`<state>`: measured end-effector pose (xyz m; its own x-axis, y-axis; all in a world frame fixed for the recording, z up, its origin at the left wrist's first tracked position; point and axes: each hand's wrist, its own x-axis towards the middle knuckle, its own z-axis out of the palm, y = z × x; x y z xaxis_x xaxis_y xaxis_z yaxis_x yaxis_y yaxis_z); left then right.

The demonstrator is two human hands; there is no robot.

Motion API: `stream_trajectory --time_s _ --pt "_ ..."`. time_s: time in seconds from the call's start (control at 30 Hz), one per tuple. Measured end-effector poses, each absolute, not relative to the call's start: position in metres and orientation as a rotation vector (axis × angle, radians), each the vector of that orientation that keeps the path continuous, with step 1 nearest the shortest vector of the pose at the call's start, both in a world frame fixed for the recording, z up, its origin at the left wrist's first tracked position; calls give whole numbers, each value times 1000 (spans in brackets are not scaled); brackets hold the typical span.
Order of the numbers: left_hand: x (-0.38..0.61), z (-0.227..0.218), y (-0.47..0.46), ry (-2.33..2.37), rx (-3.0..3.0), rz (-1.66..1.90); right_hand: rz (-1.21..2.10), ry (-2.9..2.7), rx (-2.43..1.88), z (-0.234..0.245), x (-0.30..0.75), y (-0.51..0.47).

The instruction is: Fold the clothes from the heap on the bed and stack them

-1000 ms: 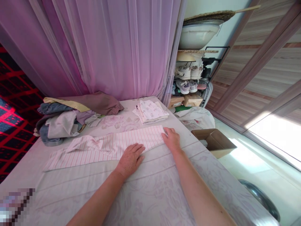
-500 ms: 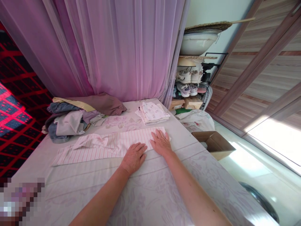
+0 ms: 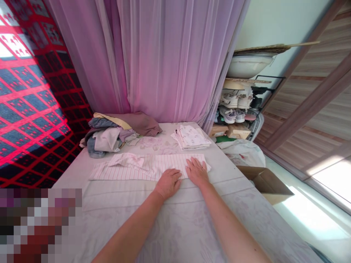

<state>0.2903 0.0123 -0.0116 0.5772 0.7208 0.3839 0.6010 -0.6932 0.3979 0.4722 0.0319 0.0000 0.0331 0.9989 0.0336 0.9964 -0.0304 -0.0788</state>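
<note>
A white garment with pink stripes (image 3: 159, 162), long and narrow like folded trousers, stretches across the bed. Its left part is bunched and wrinkled, while the right part lies flatter. My left hand (image 3: 168, 182) rests palm down on its near edge, fingers extended and slightly bent. Close by on the right, my right hand (image 3: 196, 172) presses flat near the garment's right end with its fingers spread. Just beyond that end sits a neat stack of folded white patterned clothes (image 3: 192, 137).
A loose heap of clothes (image 3: 106, 137) lies at the back left of the bed (image 3: 175, 226). Purple curtains (image 3: 164, 65) hang behind. Right of the bed stand a shoe rack (image 3: 238, 106) and an open cardboard box (image 3: 265, 182). A person's pixelated part shows lower left.
The camera view has turned left, so everything sits farther right in the picture. Both hands stay on the striped garment, with little visible movement over it.
</note>
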Motion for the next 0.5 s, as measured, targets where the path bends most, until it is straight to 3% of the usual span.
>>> stream_trajectory --time_s 0.17,0.27,0.37,0.5 --pt "232 -4 19 1398 2382 1059 26 -2136 -2242 -7 471 31" --pt "164 9 30 1848 2119 1118 -23 -2132 -2239 -9 472 32" --pt "98 24 41 2357 1641 804 -68 -2137 -2238 -11 472 33" --pt "50 35 57 2429 1421 590 -108 -2143 -2249 -14 472 33"
